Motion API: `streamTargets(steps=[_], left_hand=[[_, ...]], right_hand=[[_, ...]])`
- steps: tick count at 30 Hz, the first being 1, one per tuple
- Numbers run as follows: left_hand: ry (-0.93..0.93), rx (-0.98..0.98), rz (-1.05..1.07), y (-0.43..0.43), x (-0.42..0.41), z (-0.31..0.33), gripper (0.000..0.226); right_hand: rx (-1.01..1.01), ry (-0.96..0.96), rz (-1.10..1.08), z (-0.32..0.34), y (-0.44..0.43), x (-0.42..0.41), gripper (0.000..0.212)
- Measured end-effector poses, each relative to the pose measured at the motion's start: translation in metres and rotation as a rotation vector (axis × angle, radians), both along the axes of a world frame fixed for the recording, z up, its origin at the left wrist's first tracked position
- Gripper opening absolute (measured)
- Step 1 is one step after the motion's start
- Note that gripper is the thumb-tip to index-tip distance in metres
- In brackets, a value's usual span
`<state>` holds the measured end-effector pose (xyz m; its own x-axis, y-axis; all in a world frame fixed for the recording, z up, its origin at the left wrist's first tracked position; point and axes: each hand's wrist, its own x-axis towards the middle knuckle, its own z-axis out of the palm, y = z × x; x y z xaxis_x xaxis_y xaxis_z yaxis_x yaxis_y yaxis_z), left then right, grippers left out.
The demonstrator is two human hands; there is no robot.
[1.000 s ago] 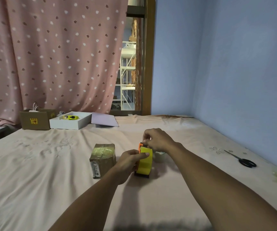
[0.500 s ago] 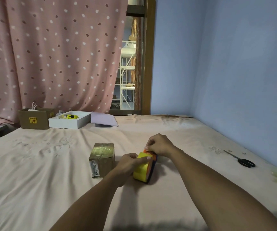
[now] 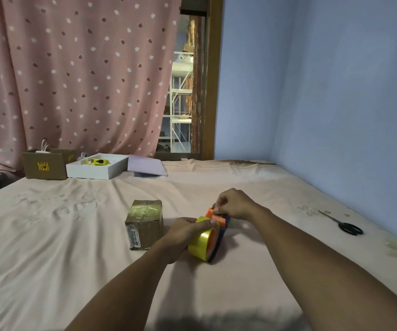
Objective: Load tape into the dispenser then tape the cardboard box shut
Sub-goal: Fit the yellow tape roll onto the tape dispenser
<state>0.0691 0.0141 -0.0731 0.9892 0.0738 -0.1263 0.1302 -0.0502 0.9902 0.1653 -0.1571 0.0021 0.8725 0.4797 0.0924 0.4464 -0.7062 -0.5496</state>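
A yellow tape roll (image 3: 198, 242) sits in an orange and dark blue dispenser (image 3: 219, 231) that lies tilted on the pink cloth near the middle. My left hand (image 3: 184, 231) grips the roll from the left, thumb on its top edge. My right hand (image 3: 234, 203) pinches the orange front part of the dispenser (image 3: 213, 215) from above. A small brown cardboard box (image 3: 145, 223), with shiny tape across its top, stands just left of my left hand and apart from it.
Black scissors (image 3: 346, 224) lie at the right near the blue wall. At the back left stand an open brown carton (image 3: 46, 164), a white tray (image 3: 95, 169) with a yellow item, and a lilac sheet (image 3: 147, 164). A pale roll (image 3: 234, 223) peeks from behind my right wrist.
The dispenser with the roll went from standing upright to lying tilted toward me, and both hands followed it down. The cardboard box has not moved.
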Motion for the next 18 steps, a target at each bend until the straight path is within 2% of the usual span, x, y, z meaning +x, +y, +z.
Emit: streamTargets(steps=[7,11,15,18], left_hand=[[-0.022,0.035,0.008,-0.002,0.003,-0.001,0.096],[-0.028,0.061,-0.016,-0.005,0.002,-0.001,0.098],[-0.005,0.044,0.002,-0.005,0.001,-0.001,0.102],[0.002,0.037,0.010,-0.005,0.000,0.000,0.099]], right_hand=[[0.012,0.040,-0.054,-0.002,-0.005,0.000,0.013],[-0.218,0.034,-0.102,0.000,0.003,-0.001,0.035],[-0.291,-0.073,-0.106,-0.003,0.009,0.001,0.027],[-0.300,-0.083,-0.074,0.001,0.009,0.003,0.021]])
